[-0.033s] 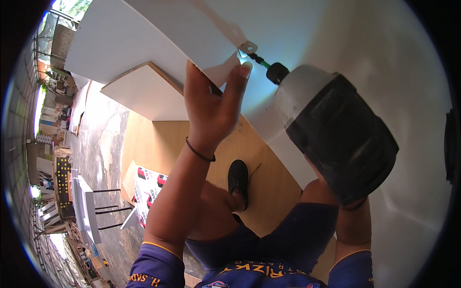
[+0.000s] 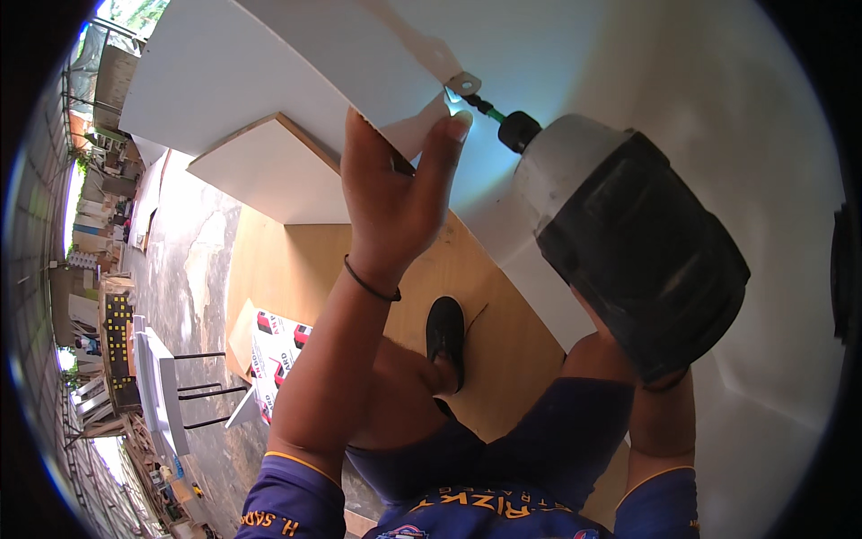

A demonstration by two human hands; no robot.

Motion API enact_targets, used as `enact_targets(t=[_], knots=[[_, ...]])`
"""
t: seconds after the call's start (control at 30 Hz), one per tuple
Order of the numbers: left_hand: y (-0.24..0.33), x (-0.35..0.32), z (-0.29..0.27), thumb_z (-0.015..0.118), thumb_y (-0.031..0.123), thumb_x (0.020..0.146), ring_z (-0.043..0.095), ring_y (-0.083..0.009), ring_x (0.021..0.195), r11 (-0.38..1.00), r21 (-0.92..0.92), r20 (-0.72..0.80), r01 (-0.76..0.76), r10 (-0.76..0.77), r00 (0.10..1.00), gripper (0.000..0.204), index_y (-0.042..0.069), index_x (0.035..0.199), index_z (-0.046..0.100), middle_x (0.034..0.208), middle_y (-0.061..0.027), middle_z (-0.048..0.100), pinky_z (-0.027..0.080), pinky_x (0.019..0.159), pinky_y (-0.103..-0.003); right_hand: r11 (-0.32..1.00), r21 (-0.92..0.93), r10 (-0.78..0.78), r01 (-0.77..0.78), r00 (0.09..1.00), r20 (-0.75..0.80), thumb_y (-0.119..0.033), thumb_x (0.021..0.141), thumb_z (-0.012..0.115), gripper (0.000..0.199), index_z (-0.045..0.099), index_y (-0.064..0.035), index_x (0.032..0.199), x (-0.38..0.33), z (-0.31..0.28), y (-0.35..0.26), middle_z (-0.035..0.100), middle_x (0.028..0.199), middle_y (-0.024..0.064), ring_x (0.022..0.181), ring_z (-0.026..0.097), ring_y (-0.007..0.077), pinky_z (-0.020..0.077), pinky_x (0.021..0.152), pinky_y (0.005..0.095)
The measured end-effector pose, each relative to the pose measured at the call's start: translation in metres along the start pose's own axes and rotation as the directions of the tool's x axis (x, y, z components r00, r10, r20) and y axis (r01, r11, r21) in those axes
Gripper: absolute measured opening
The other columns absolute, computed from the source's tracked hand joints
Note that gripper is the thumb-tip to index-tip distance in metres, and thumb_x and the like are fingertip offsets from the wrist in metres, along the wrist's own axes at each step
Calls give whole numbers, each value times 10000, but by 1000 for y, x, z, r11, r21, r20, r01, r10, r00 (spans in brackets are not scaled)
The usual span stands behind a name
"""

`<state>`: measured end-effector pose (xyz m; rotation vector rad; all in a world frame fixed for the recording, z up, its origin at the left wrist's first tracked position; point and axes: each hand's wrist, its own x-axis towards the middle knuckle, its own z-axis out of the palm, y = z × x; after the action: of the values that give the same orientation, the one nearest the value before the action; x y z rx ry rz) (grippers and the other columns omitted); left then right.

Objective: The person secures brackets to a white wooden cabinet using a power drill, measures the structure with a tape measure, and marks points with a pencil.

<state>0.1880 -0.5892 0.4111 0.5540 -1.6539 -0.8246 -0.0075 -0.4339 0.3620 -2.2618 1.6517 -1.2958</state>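
My left hand [image 2: 395,202] is closed on the edge of a large white panel [image 2: 359,49], its thumb on the near face and its fingers hidden behind. Just beyond the thumb tip, a small metal bracket [image 2: 464,83] with a hole lies against the panel. My right hand [image 2: 591,314] grips a black and grey cordless drill [image 2: 642,251], which hides most of the fingers. The drill points up and left, and its bit [image 2: 488,110] reaches the bracket's lower edge. Its light falls on the panel there. Whether a screw sits under the bit, I cannot tell.
A smaller white board [image 2: 278,175] with a bare wooden edge juts out left of my left hand. Below lies a wood-coloured board [image 2: 301,260] with my black shoe [image 2: 444,337] on it. At left stand a white table [image 2: 164,386] with dark legs and a printed carton [image 2: 278,346].
Almost nothing differs. My left hand and the drill's front have shifted very slightly upward in the view; both grips are the same.
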Motion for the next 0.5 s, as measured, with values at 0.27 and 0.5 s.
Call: enact_targets(t=[0.27,0.5], knots=[[16,3,8,646,166,948,590,-168,996,989,-56,-240,-134,117,964,542,23,1382,354,1122,-100,597,492,838,-296,999,32,-16,17,999,-49,-299,864,719,641,477,-90,1419,7,5,-5,492,1432,111,1347,432,283,300,1145,413],[19,11,-10,740,20,807,475,-319,1273,663,570,227,-486,441,868,400,73,1195,661,1502,-225,272,523,913,-391,983,162,-42,82,971,-236,-295,851,726,599,507,-92,1370,18,24,-4,518,1383,104,1289,471,287,339,1092,421]])
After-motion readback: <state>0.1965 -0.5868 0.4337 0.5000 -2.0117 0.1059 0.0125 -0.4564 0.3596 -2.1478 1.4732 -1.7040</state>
